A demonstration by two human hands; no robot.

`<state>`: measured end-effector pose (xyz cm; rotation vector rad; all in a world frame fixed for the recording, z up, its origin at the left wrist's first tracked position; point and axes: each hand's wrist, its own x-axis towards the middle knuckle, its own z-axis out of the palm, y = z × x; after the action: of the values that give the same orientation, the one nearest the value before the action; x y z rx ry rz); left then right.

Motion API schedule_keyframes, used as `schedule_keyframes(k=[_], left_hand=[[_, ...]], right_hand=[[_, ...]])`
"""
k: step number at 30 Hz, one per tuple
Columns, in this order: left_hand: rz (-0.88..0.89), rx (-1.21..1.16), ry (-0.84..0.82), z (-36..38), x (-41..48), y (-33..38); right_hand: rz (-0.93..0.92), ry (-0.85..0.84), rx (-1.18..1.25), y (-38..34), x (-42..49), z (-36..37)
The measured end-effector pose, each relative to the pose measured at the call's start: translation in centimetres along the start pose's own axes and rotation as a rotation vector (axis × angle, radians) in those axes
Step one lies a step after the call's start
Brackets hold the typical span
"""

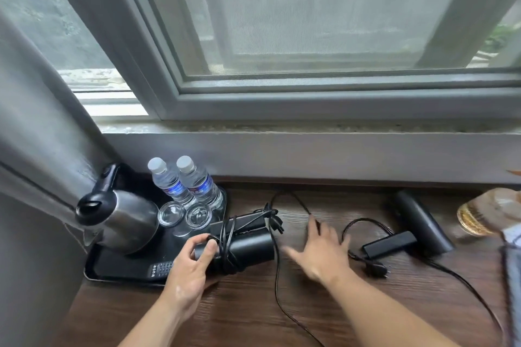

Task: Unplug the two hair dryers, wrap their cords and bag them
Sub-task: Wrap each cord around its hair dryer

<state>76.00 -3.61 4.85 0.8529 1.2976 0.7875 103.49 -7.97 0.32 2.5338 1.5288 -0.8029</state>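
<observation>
Lying on its side at the near edge of the black tray (118,270), the first hair dryer (251,245) has its cord (228,242) wound round the barrel, so this one looks ready for bagging. The left hand (194,259) grips its near end, fingers and thumb curled round it. The second hair dryer (423,222) lies well apart to the right on the wooden tabletop (253,313), with its plug (376,267) free on the wood and loose black cord (363,224) looping beside it. The right hand (318,253) hovers between the two dryers, fingers spread and holding nothing, blurred. The step in hand seems to be gathering that second cord. It would go best by taking the dryer's body first and winding from there toward the plug in even turns. Several cords cross the table, so trace the right one before pulling. Behind the tray stand a kettle (124,217), two water bottles (186,183) and two glasses (184,214), which a snagged cord could topple.
</observation>
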Motion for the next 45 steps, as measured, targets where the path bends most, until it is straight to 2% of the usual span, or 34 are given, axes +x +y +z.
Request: schedule_keyframes(k=[4,6,10,12,15,17,20,24,27,29,32,35,39,45], left_hand=[[-0.001,-0.005,-0.022,0.4,1.3,0.5],[-0.003,0.037,-0.034,0.4,2.2,0.6],[-0.028,0.073,-0.077,0.9,4.1,0.3],[-0.037,0.107,-0.101,1.9,5.0,0.5],[-0.055,0.128,-0.123,4.1,6.5,0.5],[-0.094,0.126,-0.152,5.7,7.4,0.4],[-0.127,0.141,-0.157,7.9,8.9,-0.5],[-0.157,0.114,-0.139,8.9,10.5,-2.1],[-0.143,0.109,-0.131,8.6,11.2,-2.2],[-0.124,0.122,-0.125,8.5,11.1,-1.7],[-0.119,0.157,-0.123,8.2,10.4,-0.9],[-0.152,0.197,-0.121,7.6,9.1,-0.2],[-0.12,0.357,-0.07,6.7,6.4,-0.1],[0.075,0.744,-0.065,7.2,2.2,-0.4]], right_hand=[[-0.094,-0.034,-0.181,-2.9,-3.1,3.4],[-0.138,0.02,-0.214,-2.3,-4.5,5.4],[-0.26,0.085,-0.151,2.3,-7.2,8.2],[-0.307,0.064,-0.152,5.6,-8.3,9.2],[-0.458,0.243,-0.19,10.5,-10.3,9.1],[-0.481,0.183,-0.298,13.8,-10.8,9.3],[-0.492,0.263,-0.405,16.9,-11.5,9.7],[-0.497,0.311,-0.301,16.9,-11.9,8.8],[-0.384,0.353,-0.043,16.2,-12.1,6.4],[-0.194,0.486,0.19,17.2,-11.2,3.9],[0.13,0.586,0.315,19.5,-8.0,-1.7],[0.357,0.462,0.371,21.9,-3.7,-6.2],[0.433,0.198,0.43,22.7,-0.2,-7.6],[0.418,0.198,0.49,24.8,-0.8,-6.1]])
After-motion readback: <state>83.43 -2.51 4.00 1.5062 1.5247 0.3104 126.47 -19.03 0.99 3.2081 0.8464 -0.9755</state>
